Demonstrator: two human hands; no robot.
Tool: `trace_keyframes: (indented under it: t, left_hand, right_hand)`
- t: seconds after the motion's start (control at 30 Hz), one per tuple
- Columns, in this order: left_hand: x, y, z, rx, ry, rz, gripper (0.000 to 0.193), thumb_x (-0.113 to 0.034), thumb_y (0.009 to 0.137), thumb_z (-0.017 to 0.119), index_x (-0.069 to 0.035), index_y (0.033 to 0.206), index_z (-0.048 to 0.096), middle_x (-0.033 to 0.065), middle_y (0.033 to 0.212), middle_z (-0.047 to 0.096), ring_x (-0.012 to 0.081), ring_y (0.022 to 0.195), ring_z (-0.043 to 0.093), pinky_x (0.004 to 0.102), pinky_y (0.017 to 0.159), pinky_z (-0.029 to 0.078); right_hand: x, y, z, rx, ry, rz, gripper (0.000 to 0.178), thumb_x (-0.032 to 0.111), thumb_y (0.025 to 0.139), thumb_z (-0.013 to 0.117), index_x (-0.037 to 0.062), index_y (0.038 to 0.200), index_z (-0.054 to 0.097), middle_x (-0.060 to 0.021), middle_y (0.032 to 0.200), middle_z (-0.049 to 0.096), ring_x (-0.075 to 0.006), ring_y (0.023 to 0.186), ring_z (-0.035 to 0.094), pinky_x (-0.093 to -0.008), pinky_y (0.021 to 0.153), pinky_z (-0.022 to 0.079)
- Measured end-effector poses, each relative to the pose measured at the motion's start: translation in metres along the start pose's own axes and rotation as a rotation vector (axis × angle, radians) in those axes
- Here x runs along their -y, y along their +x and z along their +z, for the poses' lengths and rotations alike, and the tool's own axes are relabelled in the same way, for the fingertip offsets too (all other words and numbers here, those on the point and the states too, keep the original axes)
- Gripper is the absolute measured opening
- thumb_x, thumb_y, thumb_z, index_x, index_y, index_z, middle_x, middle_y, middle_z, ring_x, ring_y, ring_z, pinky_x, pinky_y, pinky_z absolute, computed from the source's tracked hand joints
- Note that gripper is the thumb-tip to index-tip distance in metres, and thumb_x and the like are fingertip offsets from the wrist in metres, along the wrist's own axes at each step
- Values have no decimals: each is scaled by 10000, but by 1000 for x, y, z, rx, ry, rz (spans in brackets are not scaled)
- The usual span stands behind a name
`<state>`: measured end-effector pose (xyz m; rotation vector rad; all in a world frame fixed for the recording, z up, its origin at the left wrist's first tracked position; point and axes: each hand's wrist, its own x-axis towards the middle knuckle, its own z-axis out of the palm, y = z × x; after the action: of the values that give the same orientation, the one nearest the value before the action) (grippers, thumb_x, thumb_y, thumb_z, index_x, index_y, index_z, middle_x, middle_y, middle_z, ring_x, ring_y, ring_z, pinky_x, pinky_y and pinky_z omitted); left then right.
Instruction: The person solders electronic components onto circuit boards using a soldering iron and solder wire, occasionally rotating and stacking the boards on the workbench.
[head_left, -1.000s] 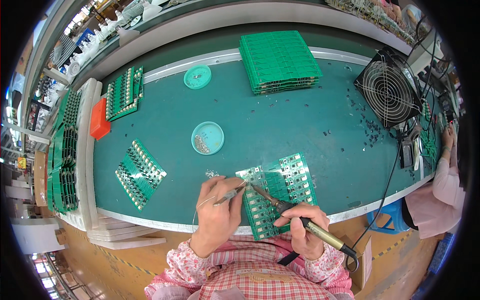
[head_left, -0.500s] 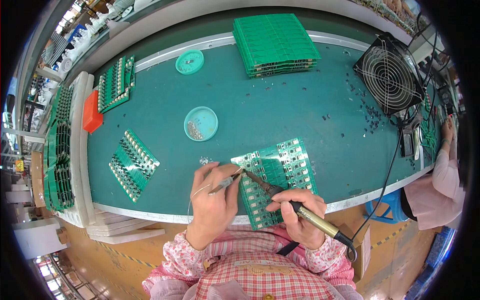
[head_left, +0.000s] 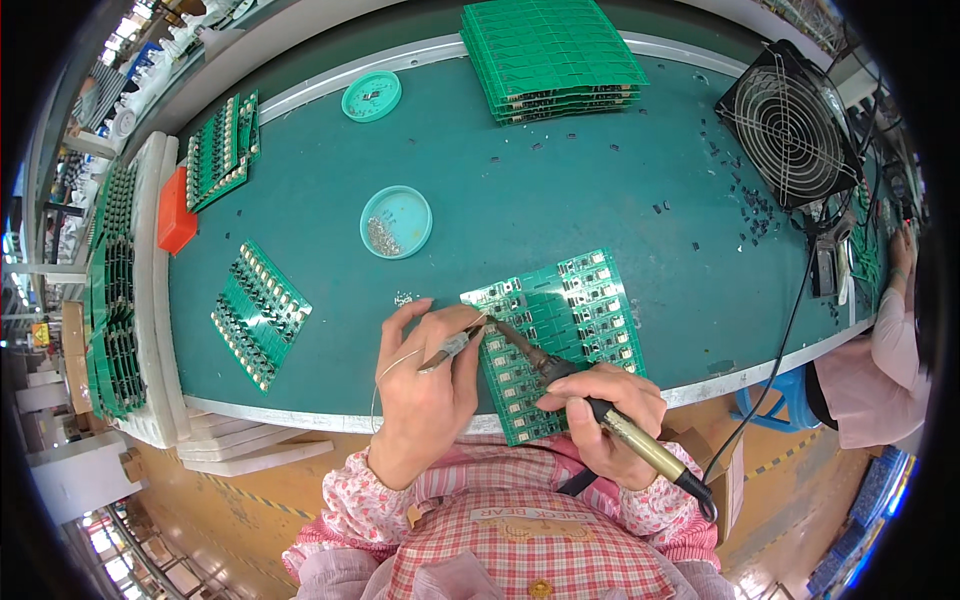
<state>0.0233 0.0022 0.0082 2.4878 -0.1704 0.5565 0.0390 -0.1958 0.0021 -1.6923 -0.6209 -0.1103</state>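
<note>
A green circuit board [head_left: 545,320] with rows of small components lies at the table's front edge, before me. My right hand [head_left: 618,405] is closed around the handle of a soldering iron [head_left: 640,443], whose tip meets the board near its upper left corner. Pinched in my left hand [head_left: 422,395] are tweezers [head_left: 450,350], their points close to the iron's tip. A thin solder wire [head_left: 398,362] loops from the same hand toward that spot. Fingers and tool tips hide the exact joint.
Two turquoise dishes [head_left: 425,225] hold small parts. A stack of boards [head_left: 555,60] stands at the back, a black fan [head_left: 790,130] at the right. More boards [head_left: 262,310] and a red block [head_left: 176,212] are at left. A co-worker's arm [head_left: 897,310] shows far right.
The whole view has shifted a little, so the table and boards sit slightly higher in the picture. Both hands keep their tools at the same corner of the board.
</note>
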Motion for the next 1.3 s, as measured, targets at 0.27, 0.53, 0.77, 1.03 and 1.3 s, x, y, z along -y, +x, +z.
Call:
trace_keyframes:
  t: [0.27, 0.53, 0.77, 1.03, 1.3]
  left_hand:
    - [-2, 2, -1, 2, 9, 10, 232, 63, 806, 703, -28, 1009, 638, 76, 956, 697, 247, 845, 672, 448, 945, 486]
    - [-1, 0, -3, 5, -9, 3, 232, 53, 807, 709, -29, 1015, 647, 82, 974, 695, 258, 843, 668, 439, 932, 491]
    - [13, -20, -27, -96, -83, -227, 213, 44, 819, 700, -35, 1015, 676, 85, 995, 713, 276, 907, 665, 412, 927, 482]
    - [22, -31, -32, -89, -111, -362, 193, 43, 820, 695, -39, 995, 679, 80, 1005, 723, 294, 934, 654, 365, 869, 476]
    - [24, -33, -29, -108, -108, -384, 210, 44, 820, 699, -41, 1011, 678, 86, 1007, 719, 299, 924, 646, 369, 846, 485]
  right_hand:
    - [5, -4, -8, -110, -123, -78, 246, -49, 815, 708, 8, 1050, 665, -103, 778, 709, -226, 636, 678, -311, 570, 532]
    - [-5, -11, -6, -119, -288, -139, 423, -101, 742, 741, 34, 1130, 642, -122, 831, 648, -270, 676, 630, -345, 586, 507]
    - [1, -9, 2, -19, -592, -122, 519, 43, 767, 793, 88, 1258, 630, -164, 1017, 605, -317, 888, 621, -401, 752, 517]
    - [-1, 7, 13, -42, -601, -48, 541, 60, 758, 816, 88, 1267, 635, -167, 1087, 591, -321, 900, 618, -388, 770, 511]
    - [-4, -1, 11, -82, -597, -83, 508, -7, 756, 792, 57, 1237, 640, -178, 1098, 622, -318, 907, 629, -379, 785, 516]
